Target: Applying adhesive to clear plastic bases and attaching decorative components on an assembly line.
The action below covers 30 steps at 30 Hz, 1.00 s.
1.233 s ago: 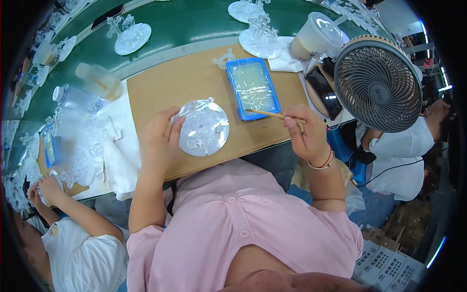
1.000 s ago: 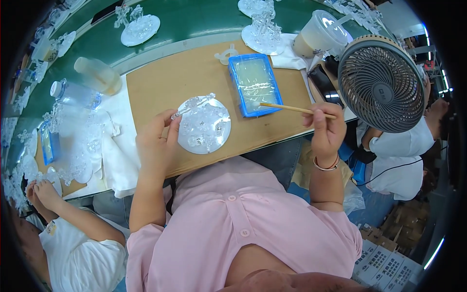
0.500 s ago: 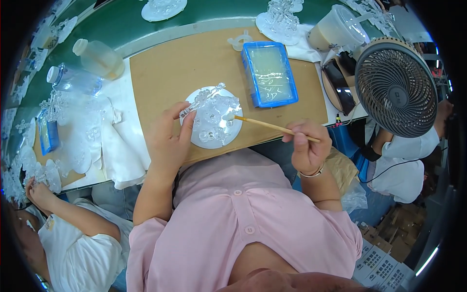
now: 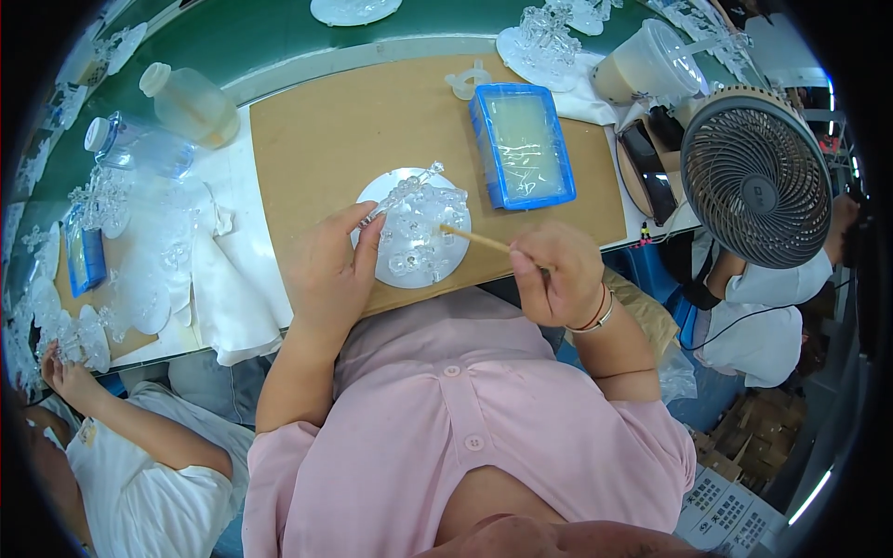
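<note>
A round white disc (image 4: 423, 265) carrying a clear crystal-like ornament (image 4: 417, 223) lies on the brown board (image 4: 326, 149). My left hand (image 4: 327, 270) grips the disc's left edge and pinches a thin clear stem of the ornament between thumb and fingers. My right hand (image 4: 556, 272) holds a thin wooden stick (image 4: 474, 239), whose tip touches the ornament's right side. Beyond the disc sits a blue rectangular tray (image 4: 521, 144) with a pale liquid in it.
A grey desk fan (image 4: 755, 177) stands at the right, with a lidded cup (image 4: 646, 63) and a dark phone (image 4: 646, 167) near it. Two plastic bottles (image 4: 186, 102) and white cloth (image 4: 233, 270) lie left. Another person's hand (image 4: 58, 367) works at the lower left.
My right hand has carried the stick from over the blue tray back to the ornament's right side. My left hand has stayed on the disc.
</note>
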Available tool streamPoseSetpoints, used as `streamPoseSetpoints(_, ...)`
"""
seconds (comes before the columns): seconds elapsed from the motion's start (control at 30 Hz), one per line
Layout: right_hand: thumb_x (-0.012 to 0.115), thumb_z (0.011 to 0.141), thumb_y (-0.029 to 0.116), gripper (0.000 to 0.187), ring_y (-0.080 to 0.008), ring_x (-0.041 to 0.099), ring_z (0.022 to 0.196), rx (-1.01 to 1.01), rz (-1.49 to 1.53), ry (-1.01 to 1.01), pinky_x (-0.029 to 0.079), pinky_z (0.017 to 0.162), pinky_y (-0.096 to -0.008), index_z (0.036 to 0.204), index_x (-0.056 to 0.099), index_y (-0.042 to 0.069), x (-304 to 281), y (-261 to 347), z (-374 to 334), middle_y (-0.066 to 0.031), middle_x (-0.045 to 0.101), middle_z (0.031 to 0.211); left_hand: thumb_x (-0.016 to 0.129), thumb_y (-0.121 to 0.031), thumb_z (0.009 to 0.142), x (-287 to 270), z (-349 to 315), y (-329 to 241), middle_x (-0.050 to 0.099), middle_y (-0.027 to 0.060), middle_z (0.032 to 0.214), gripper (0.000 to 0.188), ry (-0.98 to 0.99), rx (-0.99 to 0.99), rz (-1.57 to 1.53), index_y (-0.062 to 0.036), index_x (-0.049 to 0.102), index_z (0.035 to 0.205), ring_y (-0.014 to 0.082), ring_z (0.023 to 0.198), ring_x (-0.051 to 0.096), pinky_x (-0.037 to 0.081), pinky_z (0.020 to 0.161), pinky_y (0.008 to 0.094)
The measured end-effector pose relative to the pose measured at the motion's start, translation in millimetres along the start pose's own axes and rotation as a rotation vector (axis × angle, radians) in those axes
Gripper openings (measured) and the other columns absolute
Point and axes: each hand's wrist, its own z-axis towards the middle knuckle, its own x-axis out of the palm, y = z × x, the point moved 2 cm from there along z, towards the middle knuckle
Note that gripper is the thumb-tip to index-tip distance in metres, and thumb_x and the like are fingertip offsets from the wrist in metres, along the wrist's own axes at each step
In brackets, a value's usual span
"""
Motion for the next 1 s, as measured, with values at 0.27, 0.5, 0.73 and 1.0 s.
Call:
streamPoseSetpoints(0.27, 0.056, 0.085, 0.000, 0.005, -0.0232, 0.058, 0.055, 0.044, 0.045, 0.071, 0.045, 0.051, -0.0296, 0.089, 0.053, 0.001, 4.0, 0.5, -0.7, -0.0120, 0.060, 0.069, 0.075, -0.007, 0.075, -2.7, 0.2, -0.6, 0.069, 0.0061, 0.083, 0.018, 0.052, -0.050, -0.004, -0.0062, 0.066, 0.091, 0.0192, 0.068, 0.065, 0.048, 0.059, 0.0277)
streamPoseSetpoints(0.5, 0.054, 0.088, 0.003, 0.004, -0.0216, 0.060, 0.057, 0.077, 0.111, 0.092, 0.047, 0.052, -0.0287, 0.091, 0.053, 0.001, 7.9, -3.7, -7.5, -0.0104, 0.061, 0.068, 0.074, -0.007, 0.075, -3.8, 2.5, -0.1, 0.068, 0.0059, 0.080, 0.019, 0.027, 0.019, -0.006, -0.0067, 0.065, 0.091, 0.0203, 0.066, 0.064, 0.048, 0.055, 0.0291)
streamPoseSetpoints(0.73, 0.059, 0.078, -0.004, 0.021, -0.0255, 0.062, 0.060, -0.171, 0.104, 0.385, 0.048, 0.053, -0.0308, 0.097, 0.052, 0.004, -0.5, -4.7, 4.1, -0.0142, 0.066, 0.082, 0.074, -0.008, 0.075, -5.5, 4.0, 0.7, 0.067, 0.0059, 0.078, 0.017, 0.031, 0.008, -0.019, -0.0061, 0.066, 0.090, 0.0210, 0.064, 0.064, 0.048, 0.054, 0.0301)
streamPoseSetpoints(1.0, 0.062, 0.078, -0.003, 0.017, -0.0247, 0.063, 0.062, -0.138, 0.186, 0.371, 0.049, 0.054, -0.0308, 0.092, 0.055, 0.004, 10.3, -3.6, 26.0, -0.0123, 0.067, 0.083, 0.073, -0.010, 0.077, -4.1, 2.7, -2.1, 0.065, 0.0056, 0.073, 0.015, 0.031, 0.014, 0.003, -0.0065, 0.065, 0.089, 0.0201, 0.063, 0.064, 0.047, 0.052, 0.0299)
